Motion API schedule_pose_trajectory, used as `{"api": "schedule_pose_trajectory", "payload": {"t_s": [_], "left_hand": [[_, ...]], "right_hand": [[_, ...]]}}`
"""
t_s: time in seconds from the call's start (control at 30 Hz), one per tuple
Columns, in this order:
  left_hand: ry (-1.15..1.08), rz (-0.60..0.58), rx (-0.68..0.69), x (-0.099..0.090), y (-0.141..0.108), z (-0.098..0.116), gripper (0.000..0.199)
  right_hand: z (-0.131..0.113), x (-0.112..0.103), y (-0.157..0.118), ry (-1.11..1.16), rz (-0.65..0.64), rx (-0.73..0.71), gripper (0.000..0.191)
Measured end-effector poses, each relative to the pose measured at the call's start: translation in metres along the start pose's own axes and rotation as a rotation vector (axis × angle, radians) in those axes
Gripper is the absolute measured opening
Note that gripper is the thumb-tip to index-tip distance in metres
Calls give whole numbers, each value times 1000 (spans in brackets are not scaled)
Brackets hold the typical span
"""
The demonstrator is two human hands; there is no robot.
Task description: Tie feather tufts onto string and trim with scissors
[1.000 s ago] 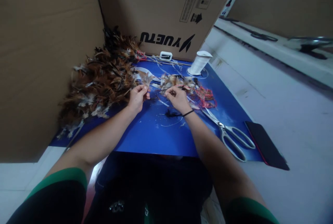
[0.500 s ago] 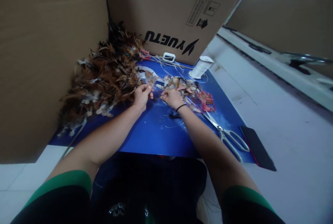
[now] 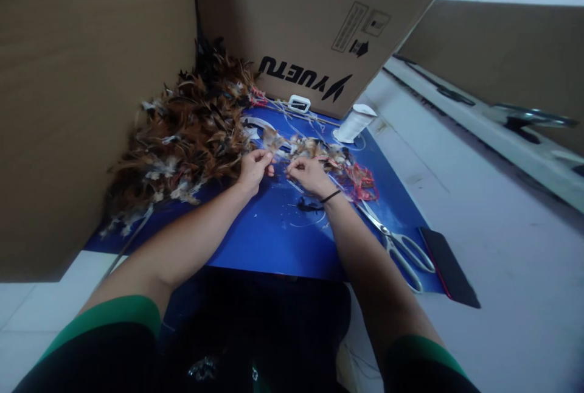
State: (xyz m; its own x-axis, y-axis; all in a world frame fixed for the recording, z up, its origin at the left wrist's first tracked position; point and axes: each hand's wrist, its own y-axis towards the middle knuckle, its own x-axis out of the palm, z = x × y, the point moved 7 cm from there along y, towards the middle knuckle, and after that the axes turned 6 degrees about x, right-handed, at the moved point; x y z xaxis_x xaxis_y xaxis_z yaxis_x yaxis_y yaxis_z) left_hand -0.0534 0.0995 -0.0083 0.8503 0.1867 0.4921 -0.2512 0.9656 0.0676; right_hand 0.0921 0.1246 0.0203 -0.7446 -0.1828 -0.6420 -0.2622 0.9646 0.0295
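Over the blue table [image 3: 274,235], my left hand [image 3: 256,169] pinches a small bunch of light brown feathers [image 3: 272,140] between thumb and fingers. My right hand [image 3: 310,175] is close by on the right, fingertips pressed together; anything between them is too small to make out. A dark band circles the right wrist. Just beyond that hand lie loose mottled feathers [image 3: 337,154] and a red tangle of strings [image 3: 362,183]. To the left spreads a large pile of brown feathers [image 3: 191,131]. Black scraps [image 3: 309,204] lie below my right hand.
Scissors [image 3: 387,235] and a dark phone-like slab [image 3: 449,266] lie at the right edge. A white spool [image 3: 354,124] stands at the back right, near a small white frame-shaped object [image 3: 299,104]. Cardboard boxes [image 3: 314,16] rise behind and at the left.
The view has shifted slightly. My right hand has moved a little right, away from the black scraps' left side, and its fingers stay pinched. My left hand still holds the feathers.
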Motion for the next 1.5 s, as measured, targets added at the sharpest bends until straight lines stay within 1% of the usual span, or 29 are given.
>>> {"api": "schedule_pose_trajectory", "payload": {"t_s": [0.07,0.17,0.27,0.37,0.47,0.57,0.63,0.8,0.93,1.07,1.2,1.33,1.5], "left_hand": [[16,-37,-10,3,-1,-1,13],[51,-91,-29,7,-4,-3,15],[75,-123,-47,9,-6,-4,18],[93,-144,-60,10,-9,-3,19],[118,-181,-86,12,-11,-3,18],[141,-219,-125,15,-14,-5,18],[152,-232,-144,16,-15,-6,17],[171,-226,-181,15,-17,-8,12],[191,-230,-192,17,-18,-8,11],[220,-221,-211,17,-19,-8,11],[239,-224,-200,18,-19,-8,10],[275,-223,-184,19,-21,-6,10],[325,-257,-166,22,-23,-4,12]], "right_hand": [[1,-3,-8,176,1,28,4],[-1,-5,-17,325,-27,35,12],[-1,-7,-22,390,-53,26,22],[0,-12,-21,363,-12,-24,21],[-5,-18,-23,234,59,-145,17],[-19,-23,-30,38,151,-309,17],[-28,-23,-35,-99,202,-392,19],[-37,-17,-43,-354,254,-496,19],[-38,-10,-45,-561,264,-514,22],[-41,-6,-48,-750,260,-490,23],[-45,-2,-50,-896,246,-469,22],[-47,1,-51,-948,236,-485,24],[-47,1,-52,-920,226,-468,28]]}}
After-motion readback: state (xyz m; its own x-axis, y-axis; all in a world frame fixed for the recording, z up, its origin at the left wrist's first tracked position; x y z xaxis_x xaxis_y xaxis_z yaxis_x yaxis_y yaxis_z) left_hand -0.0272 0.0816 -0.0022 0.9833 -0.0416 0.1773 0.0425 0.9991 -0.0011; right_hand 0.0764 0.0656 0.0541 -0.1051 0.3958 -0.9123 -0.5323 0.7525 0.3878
